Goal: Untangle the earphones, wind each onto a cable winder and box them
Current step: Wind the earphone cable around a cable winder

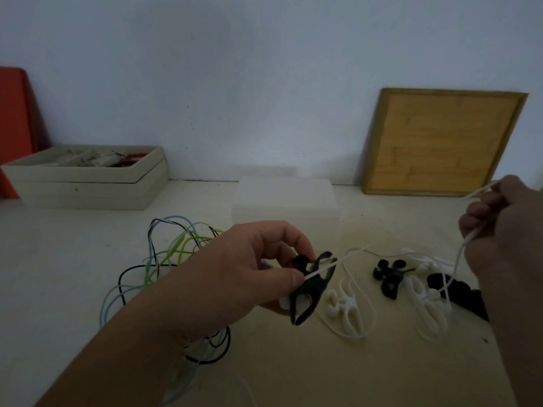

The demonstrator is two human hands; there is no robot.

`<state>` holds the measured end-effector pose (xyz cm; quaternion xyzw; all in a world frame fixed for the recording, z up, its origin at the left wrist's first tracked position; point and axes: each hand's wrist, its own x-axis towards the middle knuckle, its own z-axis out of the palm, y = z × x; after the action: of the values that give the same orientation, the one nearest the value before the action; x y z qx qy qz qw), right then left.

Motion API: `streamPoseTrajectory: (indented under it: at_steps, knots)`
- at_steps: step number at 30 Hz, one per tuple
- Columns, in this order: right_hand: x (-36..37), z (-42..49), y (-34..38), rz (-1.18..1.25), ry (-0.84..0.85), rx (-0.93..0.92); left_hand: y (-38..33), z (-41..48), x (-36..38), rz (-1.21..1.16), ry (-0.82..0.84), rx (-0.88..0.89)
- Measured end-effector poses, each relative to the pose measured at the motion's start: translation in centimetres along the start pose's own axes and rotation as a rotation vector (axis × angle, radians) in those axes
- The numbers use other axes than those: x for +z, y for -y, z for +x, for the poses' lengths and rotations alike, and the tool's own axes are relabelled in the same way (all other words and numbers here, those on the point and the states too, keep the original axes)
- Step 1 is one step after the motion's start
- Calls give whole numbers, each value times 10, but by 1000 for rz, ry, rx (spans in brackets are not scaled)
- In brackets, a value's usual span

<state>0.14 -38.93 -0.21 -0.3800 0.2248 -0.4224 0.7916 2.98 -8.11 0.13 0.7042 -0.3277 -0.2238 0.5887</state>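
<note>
Your right hand (506, 239) runs off the right edge, and your left forearm (132, 333) hides part of the cable tangle (164, 259).

Far left against the wall, a red board (14, 127); before it, an open beige wooden box (88, 183). Rear centre on the pale tabletop (293, 362), a frosted plastic box (286, 198); right of it, leaning on the wall, a square wood-framed board (440, 142). Front left, a tangle of black, green and blue earphone cables (164, 259). Front right, two white plastic cable winders (346, 309) flanking a black plastic cable winder (389, 277).
</note>
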Motion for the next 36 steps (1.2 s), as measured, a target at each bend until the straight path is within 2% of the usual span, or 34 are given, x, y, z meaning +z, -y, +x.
streamPoseTrajectory:
  at_steps: [3,6,8,11,12,14,15,17,18,20,21,25,28,33,36]
  knots:
    - [-1,1,1,-38,-24,4,0,-1,1,-39,0,-19]
    - [0,-1,3,-240,-60,5,-1,-1,-2,-51,-40,-5]
    - [5,-8,1,-451,-53,-51,-3,-2,-3,-67,-78,3]
    - [13,-29,-3,-935,-31,-332,-6,-2,-2,-96,-121,35]
    - [17,-42,-1,-1029,35,-439,-6,-3,-1,-100,-125,46]
    - [27,-68,3,-1047,358,-534,-7,-2,0,-112,-130,66]
    - [31,-80,4,-1019,576,-499,-7,-2,1,-116,-134,76]
    - [35,-96,-1,-1001,984,-305,-8,-1,2,-124,-152,93]
    - [35,-98,-5,-1018,1126,-231,-8,-1,2,-126,-161,101]
    - [36,-99,-10,-1061,1295,-160,-7,0,1,-105,-178,115]
    - [38,-98,-10,-1081,1318,-135,-6,-1,0,-88,-190,120]
    - [35,-93,-7,-1024,1213,-93,-4,-1,0,-20,-221,129]
    - [32,-89,-14,-884,1174,-72,-2,0,1,23,-200,125]
    - [36,-97,-24,-488,1068,235,-1,1,4,-10,-202,131]
    - [38,-99,-28,-448,993,210,1,2,7,-94,-211,126]
